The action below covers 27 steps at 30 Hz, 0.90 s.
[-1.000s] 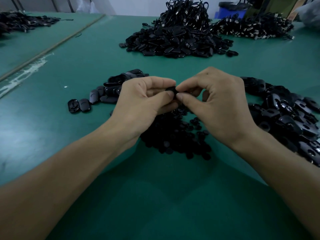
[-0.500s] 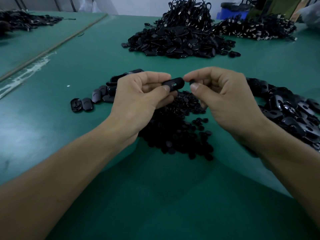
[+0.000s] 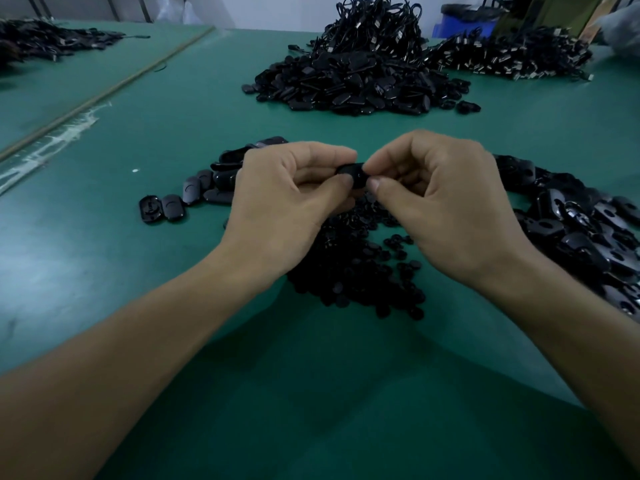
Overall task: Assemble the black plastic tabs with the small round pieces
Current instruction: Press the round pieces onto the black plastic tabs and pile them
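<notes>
My left hand [image 3: 291,199] pinches a black plastic tab [image 3: 353,172] between thumb and forefinger, above the green table. My right hand [image 3: 446,199] meets it from the right, thumb and forefinger pinched at the tab's right end; whether a small round piece is between those fingertips is hidden. Below both hands lies a heap of small round pieces [image 3: 360,271]. Loose black tabs [image 3: 581,230] are piled to the right. A short row of tabs [image 3: 187,197] lies to the left of my left hand.
A large mound of black tabs topped with cords [image 3: 360,74] sits at the back centre, and a pile of cords with metal ends [image 3: 512,57] at the back right. A blue bin [image 3: 464,26] stands behind. Another dark pile [image 3: 45,39] lies far left.
Half a second ago my hands were slightly apart with the tab held out by my left hand; now my right fingertips have come back against the tab's right end.
</notes>
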{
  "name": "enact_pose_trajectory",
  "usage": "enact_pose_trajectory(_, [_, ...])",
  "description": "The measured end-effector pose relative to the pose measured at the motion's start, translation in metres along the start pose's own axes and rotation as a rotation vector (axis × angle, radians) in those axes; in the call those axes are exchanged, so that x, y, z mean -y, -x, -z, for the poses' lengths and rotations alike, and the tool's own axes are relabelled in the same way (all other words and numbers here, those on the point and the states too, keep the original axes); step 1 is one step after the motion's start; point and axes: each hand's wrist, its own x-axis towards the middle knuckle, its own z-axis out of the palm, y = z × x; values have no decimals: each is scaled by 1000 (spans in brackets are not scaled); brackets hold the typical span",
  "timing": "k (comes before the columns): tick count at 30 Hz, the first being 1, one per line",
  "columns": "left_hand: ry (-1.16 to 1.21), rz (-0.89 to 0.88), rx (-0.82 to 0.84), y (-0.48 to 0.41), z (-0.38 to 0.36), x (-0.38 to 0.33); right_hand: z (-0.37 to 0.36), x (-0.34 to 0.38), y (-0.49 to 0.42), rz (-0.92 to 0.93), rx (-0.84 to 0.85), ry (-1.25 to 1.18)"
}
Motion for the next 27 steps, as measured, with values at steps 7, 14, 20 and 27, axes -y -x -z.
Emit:
enact_pose_trajectory(7, [-82,-67,2,0,1,3,1,1,-1,4,-14,-7])
enact_pose_trajectory(14, [-129,-88,-15,1,0,4,0,3,-2,-60,-39,-38])
enact_pose_trajectory(20, [-257,-165,-12,2,-1,3,0,6,-1,-96,-68,15])
enact_pose_trajectory(27, [-394,-237,-64,3,2,4,-5,11,5,-89,-88,39])
